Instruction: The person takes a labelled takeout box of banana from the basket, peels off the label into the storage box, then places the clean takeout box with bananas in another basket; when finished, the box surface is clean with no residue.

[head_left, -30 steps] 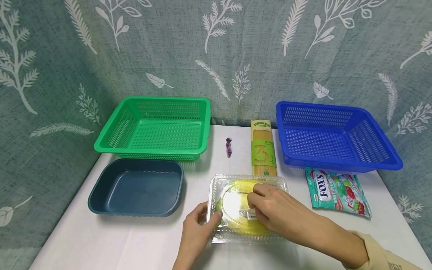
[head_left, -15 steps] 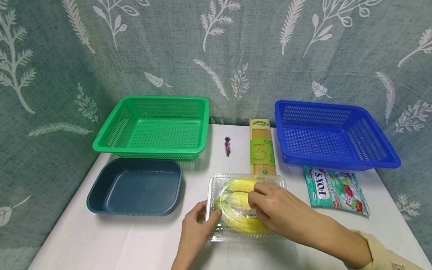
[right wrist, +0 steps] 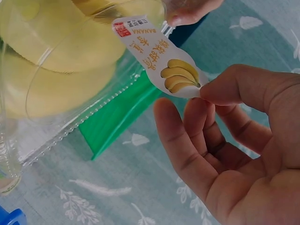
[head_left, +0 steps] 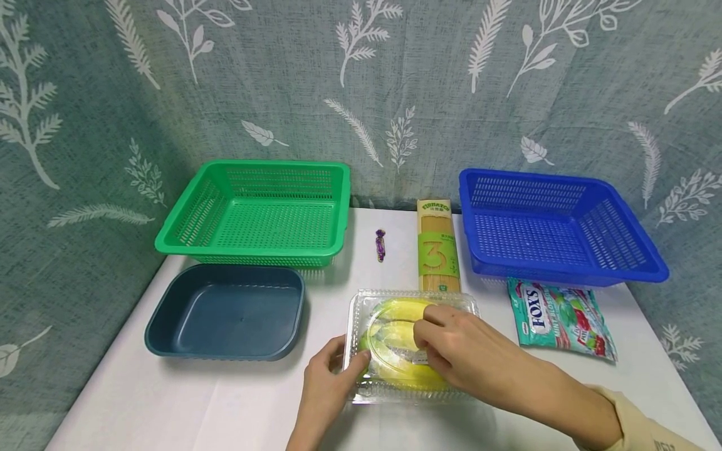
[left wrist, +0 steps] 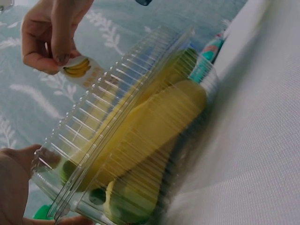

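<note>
In front of me on the table is a clear plastic clamshell box (head_left: 369, 396), with yellow, green-tipped bananas (head_left: 414, 378) inside. My left hand (head_left: 327, 385) grips its left side, thumb over the lid's edge. Above the lid, my right hand (head_left: 468, 351) pinches the end of a white paper label (right wrist: 157, 58) between thumb and fingers. A printed bunch of bananas and orange lettering show on that label in the right wrist view. Its far end lies right at the lid, while the pinched end stands raised in the left wrist view.
A green basket (head_left: 338, 244) and a dark blue tub (head_left: 225, 358) stand at left. Behind the box lie a purple wrapped candy (head_left: 380, 245) and a spaghetti pack (head_left: 437, 250). At right are a blue basket (head_left: 564, 275) and a teal candy bag (head_left: 564, 319).
The head view has shifted slightly. Glare on the lid has lessened since the first frame, so the bananas show more plainly. Both hands stay in nearly the same place.
</note>
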The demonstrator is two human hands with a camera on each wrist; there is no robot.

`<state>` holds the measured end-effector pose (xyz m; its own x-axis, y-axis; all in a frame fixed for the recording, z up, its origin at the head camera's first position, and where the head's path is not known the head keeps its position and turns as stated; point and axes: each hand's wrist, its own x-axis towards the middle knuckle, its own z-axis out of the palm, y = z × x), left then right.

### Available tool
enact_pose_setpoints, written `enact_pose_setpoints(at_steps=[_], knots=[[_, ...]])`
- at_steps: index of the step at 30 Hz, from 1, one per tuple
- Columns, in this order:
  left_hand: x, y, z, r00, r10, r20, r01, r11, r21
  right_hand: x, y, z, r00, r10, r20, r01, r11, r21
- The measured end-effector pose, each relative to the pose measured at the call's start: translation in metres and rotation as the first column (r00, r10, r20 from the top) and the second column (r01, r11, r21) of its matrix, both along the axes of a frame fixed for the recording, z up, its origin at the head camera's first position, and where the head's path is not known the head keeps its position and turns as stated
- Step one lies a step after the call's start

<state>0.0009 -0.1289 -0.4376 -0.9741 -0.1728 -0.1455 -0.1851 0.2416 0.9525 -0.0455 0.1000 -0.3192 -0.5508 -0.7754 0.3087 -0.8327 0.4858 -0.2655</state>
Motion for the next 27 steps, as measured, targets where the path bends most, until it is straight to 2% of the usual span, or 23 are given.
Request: enact_pose_setpoints(at_steps=[9, 17, 27], knots=[[-0.001, 0.0, 0.0, 1.0, -0.009, -0.007, 0.009, 1.0, -0.002, 0.001, -0.001, 0.003, 1.0, -0.001, 0.007, 0.001, 1.0, 0.002], [-0.001, -0.001, -0.003, 1.0, -0.005, -0.014, 0.004, 1.0, -0.01, -0.002, 0.0, 0.015, 1.0, 0.0, -0.019, -0.002, 0.996, -0.093], [-0.001, -0.003, -0.003, 0.999, -0.041, -0.019, 0.041, 0.999, 0.0, -0.008, -0.003, 0.018, 1.0, 0.014, -0.022, -0.017, 0.991, -0.131]])
